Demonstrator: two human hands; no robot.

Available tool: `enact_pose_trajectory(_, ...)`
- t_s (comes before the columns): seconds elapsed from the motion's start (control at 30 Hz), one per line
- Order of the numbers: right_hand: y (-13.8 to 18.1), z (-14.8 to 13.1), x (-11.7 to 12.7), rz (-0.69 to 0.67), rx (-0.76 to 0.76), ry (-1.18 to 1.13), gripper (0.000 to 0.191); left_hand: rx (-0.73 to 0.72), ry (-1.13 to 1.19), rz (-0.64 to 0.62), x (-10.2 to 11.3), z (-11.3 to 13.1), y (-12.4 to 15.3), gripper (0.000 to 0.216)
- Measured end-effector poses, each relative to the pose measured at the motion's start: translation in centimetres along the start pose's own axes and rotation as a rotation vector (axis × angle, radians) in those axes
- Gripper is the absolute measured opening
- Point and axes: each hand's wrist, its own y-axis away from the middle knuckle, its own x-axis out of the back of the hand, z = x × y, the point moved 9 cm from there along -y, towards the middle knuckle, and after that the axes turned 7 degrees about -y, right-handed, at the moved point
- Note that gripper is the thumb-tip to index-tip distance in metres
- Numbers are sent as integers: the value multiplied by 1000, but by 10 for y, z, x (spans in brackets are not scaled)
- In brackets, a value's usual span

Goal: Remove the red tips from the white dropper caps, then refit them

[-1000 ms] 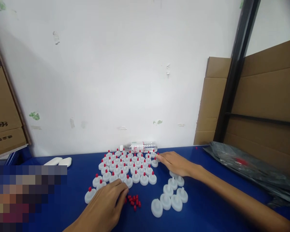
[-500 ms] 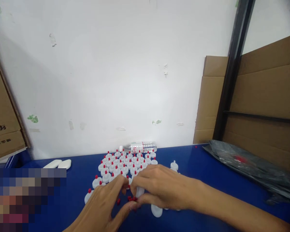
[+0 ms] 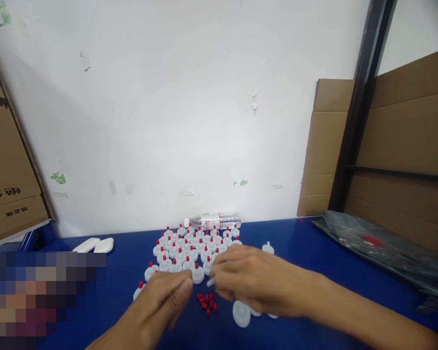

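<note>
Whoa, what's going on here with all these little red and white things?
A person is working at a blue table with both hands. The right hand holds a white plastic piece, mostly hidden by the fingers. The left hand is beside a little pile of small red caps; I can't tell if it holds anything. Many round white plastic lids with red tips stand grouped behind, and a few bare white lids are on the right.
</note>
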Motion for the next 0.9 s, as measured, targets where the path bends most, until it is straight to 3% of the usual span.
enact_pose_trajectory(0.07,5,22,15,60,-120,67,13,24,-87,82,13,-9,-5,55)
enact_pose_trajectory(0.17,18,64,36,163,-387,174,6,6,-396,169,24,-16,-14,46)
enact_pose_trajectory(0.27,32,96,46,207,-573,221,10,34,-588,63,11,-26,-21,42)
enact_pose_trajectory(0.37,40,115,43,199,-653,217,12,40,-704,-95,-10,-34,-23,36)
enact_pose_trajectory(0.53,52,140,36,173,-767,227,28,83,-780,-203,-22,-42,-22,25)
enact_pose_trajectory(0.67,62,161,31,130,-843,235,16,136,-772,-300,-27,-47,-20,27)
enact_pose_trajectory(0.9,71,175,15,1,-908,181,22,129,-728,-313,-33,-42,-19,30)
